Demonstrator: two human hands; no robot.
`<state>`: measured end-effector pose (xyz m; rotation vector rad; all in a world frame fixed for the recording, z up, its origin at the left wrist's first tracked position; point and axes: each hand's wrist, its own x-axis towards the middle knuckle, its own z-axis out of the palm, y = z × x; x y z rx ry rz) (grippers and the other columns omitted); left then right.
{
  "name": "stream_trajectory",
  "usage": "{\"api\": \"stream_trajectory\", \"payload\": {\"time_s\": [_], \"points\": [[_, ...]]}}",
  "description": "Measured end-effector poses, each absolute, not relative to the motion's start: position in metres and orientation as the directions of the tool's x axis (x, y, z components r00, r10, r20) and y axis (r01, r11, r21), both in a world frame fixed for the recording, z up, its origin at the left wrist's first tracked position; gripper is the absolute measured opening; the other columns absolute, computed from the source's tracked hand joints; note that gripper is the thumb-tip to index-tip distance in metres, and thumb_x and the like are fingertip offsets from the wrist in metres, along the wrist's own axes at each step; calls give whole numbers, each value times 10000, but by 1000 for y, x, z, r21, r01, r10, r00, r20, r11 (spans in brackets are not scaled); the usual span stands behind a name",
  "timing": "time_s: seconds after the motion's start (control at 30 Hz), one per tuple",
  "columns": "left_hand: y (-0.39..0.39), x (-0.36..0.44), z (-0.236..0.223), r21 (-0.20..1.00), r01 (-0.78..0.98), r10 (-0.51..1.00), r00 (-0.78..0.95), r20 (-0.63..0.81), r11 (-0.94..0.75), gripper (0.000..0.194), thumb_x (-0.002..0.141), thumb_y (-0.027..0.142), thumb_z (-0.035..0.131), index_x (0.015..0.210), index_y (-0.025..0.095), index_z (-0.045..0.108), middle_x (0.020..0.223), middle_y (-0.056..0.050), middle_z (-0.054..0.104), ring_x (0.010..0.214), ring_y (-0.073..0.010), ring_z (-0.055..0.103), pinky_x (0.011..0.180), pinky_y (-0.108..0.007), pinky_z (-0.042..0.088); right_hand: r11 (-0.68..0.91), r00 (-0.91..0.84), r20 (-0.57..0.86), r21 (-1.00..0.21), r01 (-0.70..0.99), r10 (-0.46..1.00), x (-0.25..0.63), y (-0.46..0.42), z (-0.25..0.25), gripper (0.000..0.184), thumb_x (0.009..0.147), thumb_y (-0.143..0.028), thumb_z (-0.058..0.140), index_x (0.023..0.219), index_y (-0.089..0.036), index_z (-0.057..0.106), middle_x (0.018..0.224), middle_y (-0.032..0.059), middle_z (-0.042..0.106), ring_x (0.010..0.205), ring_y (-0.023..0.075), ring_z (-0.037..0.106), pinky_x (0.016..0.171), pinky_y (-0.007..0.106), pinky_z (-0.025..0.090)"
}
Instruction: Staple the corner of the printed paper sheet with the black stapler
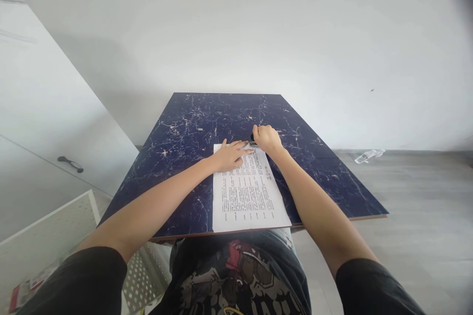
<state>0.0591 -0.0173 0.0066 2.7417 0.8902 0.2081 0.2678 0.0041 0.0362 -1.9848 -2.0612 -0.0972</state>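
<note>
A printed sheet of paper (247,202) lies on the dark blue marbled table (229,113), its near end at the table's front edge. I cannot tell whether it is one sheet or a stack. Flat on the sheet's far part rests my left hand (232,155), fingers stretched out toward the right. My right hand (266,139) is closed round a small black stapler (253,141) at the sheet's far right corner. Most of the stapler is hidden under the fingers. A small silvery piece, perhaps a strip of staples (200,129), lies farther back on the table.
A white cabinet (48,103) with a dark handle stands to the left, above a white perforated basket (142,275). Behind the table rises a pale wall (236,24). On the grey floor to the right lies a crumpled clear plastic wrapper (369,156).
</note>
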Motion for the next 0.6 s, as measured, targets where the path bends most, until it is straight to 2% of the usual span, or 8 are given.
{"api": "stream_trajectory", "payload": {"time_s": [0.2,0.4,0.6], "points": [[-18,58,9,285,560,591,806,30,-778,573,1028,280,334,1582,421,374,1728,5,179,1589,-334,172,1213,-765,66,-24,62,269,-142,990,961,293,11,39,665,1083,-451,226,989,-105,787,1012,239,758,977,333,733,885,386,521],[-16,57,6,276,562,591,806,29,-780,556,1038,309,327,1582,416,376,1722,10,198,1591,-333,167,1221,-753,46,-105,154,238,-207,973,959,326,18,35,665,1066,-455,234,1030,-87,786,1024,273,734,994,384,714,905,467,529],[-17,58,9,268,576,600,800,9,-772,561,1037,306,322,1592,379,362,1720,-16,211,1594,-307,165,1227,-739,48,-92,159,245,-266,960,956,332,21,30,689,1053,-535,250,1019,-108,789,976,268,727,946,376,703,891,477,538]]}}
